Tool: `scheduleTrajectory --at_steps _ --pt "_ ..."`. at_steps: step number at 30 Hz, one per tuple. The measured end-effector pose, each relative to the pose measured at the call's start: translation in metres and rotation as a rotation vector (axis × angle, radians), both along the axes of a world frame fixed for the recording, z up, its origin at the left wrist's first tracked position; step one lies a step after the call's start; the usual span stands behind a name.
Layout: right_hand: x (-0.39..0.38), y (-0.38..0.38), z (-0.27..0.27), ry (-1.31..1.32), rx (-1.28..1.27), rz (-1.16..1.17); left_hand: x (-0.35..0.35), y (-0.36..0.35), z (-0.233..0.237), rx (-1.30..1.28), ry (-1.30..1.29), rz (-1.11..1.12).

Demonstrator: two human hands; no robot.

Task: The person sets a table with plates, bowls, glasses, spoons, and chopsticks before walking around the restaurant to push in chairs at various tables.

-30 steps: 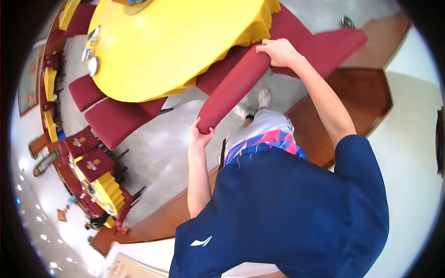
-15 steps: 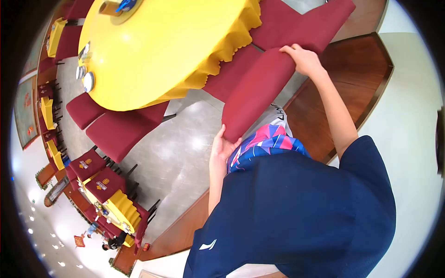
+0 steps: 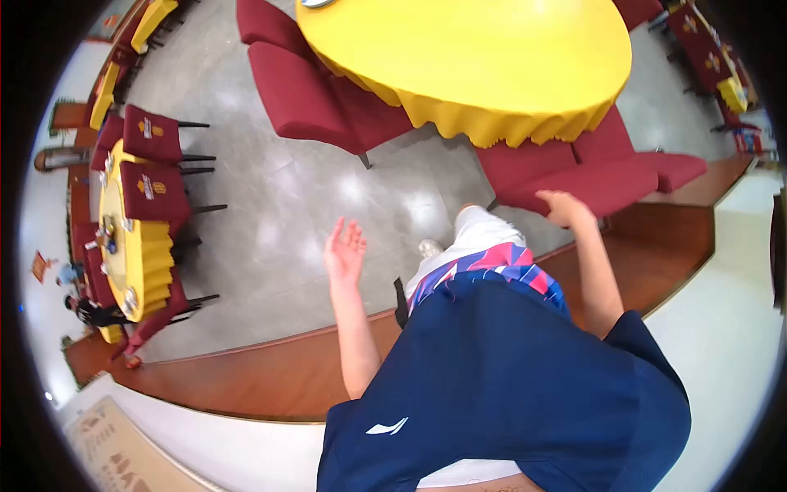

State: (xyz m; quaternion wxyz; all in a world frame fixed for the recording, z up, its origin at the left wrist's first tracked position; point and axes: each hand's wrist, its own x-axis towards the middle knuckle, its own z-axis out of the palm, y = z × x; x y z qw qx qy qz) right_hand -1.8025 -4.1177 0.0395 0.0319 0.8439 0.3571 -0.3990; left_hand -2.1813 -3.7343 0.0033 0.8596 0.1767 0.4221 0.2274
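Head view: left hand point(image 3: 344, 248) spread open, empty; right hand point(image 3: 566, 208) touches red-covered chair point(image 3: 557, 168) at the table point(image 3: 492, 66) edge, likely steadying it, grip unclear.

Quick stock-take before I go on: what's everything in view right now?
Round table: one, yellow cloth, top centre.
Nearest chair: one, dark red, right of centre, by the right hand.
Other red chairs: at least three, dark red, around the round table.
Second table: one, yellow cloth, far left.
Emblem chairs: two seen clearly, dark red with gold emblems, beside the second table.
Floor: grey, glossy, centre.
Wooden step: one, brown, across the lower part.
Shirt: one, navy, bottom.
Left hand: open, empty, over the floor.
Right hand: at the nearest chair's back edge; grip unclear.
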Motion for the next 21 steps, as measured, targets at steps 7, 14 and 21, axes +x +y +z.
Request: scheduleTrajectory --at_steps 7,14,21 --pt "-0.046 0.184 0.013 0.268 -0.004 0.059 -0.013 0.08 -0.026 -0.092 -0.346 0.292" --pt "-0.035 0.381 -0.031 0.074 0.104 0.16 -0.038 0.194 -0.026 -0.226 -0.212 0.225" --pt "-0.06 0.587 -0.023 0.312 0.533 0.119 -0.088 0.363 0.022 -0.139 -0.015 0.528"
